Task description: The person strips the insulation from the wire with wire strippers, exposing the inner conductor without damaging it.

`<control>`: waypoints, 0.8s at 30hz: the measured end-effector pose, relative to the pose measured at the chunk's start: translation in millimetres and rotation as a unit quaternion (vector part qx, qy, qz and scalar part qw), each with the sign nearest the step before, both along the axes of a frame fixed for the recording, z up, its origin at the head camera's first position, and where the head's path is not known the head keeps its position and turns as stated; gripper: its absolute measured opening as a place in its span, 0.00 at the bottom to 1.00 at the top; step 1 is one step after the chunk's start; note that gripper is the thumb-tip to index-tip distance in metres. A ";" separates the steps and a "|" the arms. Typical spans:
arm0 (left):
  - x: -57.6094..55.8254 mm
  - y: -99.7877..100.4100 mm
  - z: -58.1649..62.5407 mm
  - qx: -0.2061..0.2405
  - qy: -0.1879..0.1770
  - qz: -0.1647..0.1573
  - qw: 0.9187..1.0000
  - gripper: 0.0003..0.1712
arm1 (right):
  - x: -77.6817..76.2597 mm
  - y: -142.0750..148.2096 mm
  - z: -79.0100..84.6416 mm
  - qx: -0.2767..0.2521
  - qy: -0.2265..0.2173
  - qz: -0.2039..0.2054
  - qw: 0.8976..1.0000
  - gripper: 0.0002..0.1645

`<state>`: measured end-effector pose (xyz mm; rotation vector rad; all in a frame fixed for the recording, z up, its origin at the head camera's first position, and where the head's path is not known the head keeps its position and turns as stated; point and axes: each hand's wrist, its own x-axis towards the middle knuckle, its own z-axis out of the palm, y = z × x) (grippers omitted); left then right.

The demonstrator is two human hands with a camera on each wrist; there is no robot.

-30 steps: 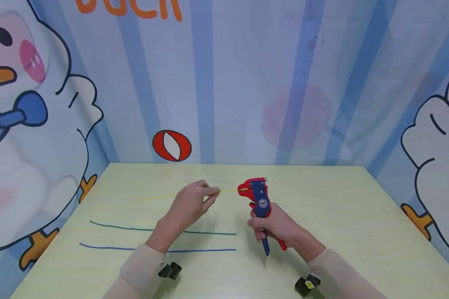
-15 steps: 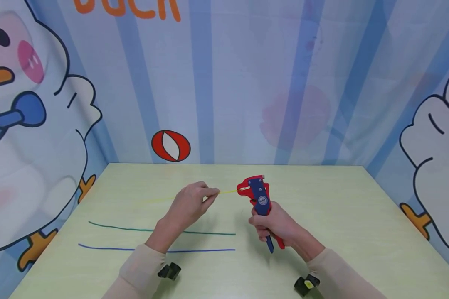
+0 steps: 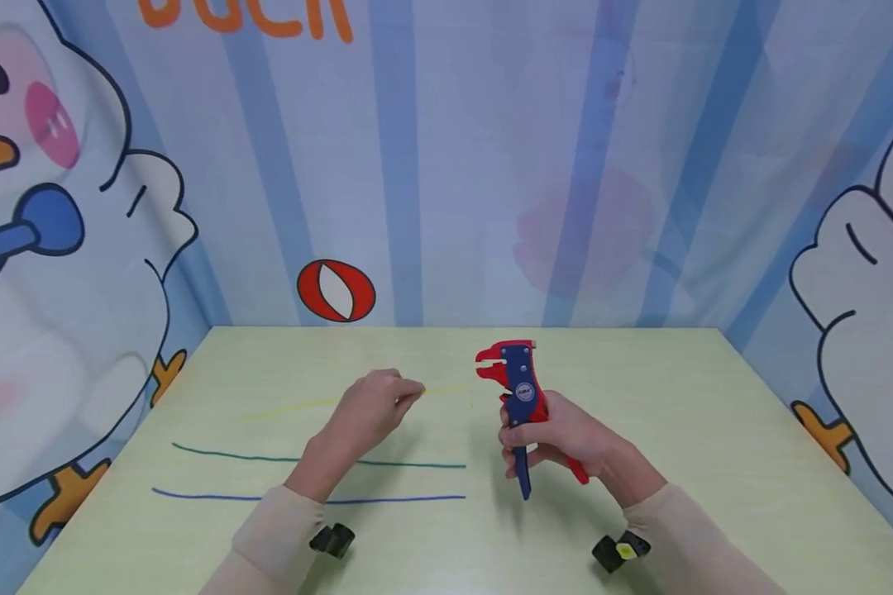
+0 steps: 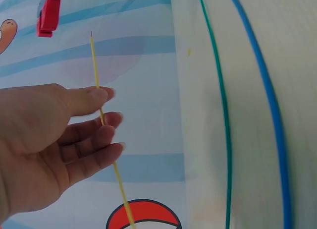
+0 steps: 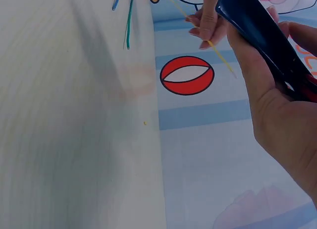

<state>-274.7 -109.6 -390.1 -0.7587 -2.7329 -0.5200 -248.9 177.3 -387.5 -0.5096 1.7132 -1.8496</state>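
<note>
In the head view my left hand [image 3: 372, 409] pinches a thin yellow wire [image 4: 94, 60] between thumb and fingertips. The left wrist view shows a short, dark bare tip at its upper end, and the rest trails off behind the hand. My right hand [image 3: 565, 434] grips the handles of a red and blue wire stripper [image 3: 522, 372], held upright to the right of the wire. The stripper's jaws stand apart, with a gap between them and the wire's end. On the tabletop lies a tiny yellow piece [image 5: 144, 123], visible in both wrist views.
A green wire [image 3: 417, 465] and a blue wire [image 3: 394, 500] lie side by side across the pale table [image 3: 677, 430], partly behind the left forearm. A striped curtain [image 3: 461, 165] with cartoon ducks stands at the table's back edge.
The wire's end has come out of the stripper's jaws, which have opened. The left hand has shifted left with the wire. The tiny yellow piece now shows on the table.
</note>
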 end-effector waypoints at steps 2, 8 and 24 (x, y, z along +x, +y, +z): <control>-2.5 1.4 -3.9 -0.010 -0.037 -0.006 0.999 0.11 | -0.9 2.2 1.7 -0.007 0.003 -0.003 1.000 0.13; -5.4 6.7 -16.4 -0.050 -0.126 0.005 0.991 0.14 | -1.8 3.2 0.2 -0.010 0.003 -0.002 1.000 0.13; -12.6 8.5 -33.0 -0.099 -0.115 0.040 0.988 0.07 | -1.5 3.0 2.3 0.003 0.007 -0.012 1.000 0.12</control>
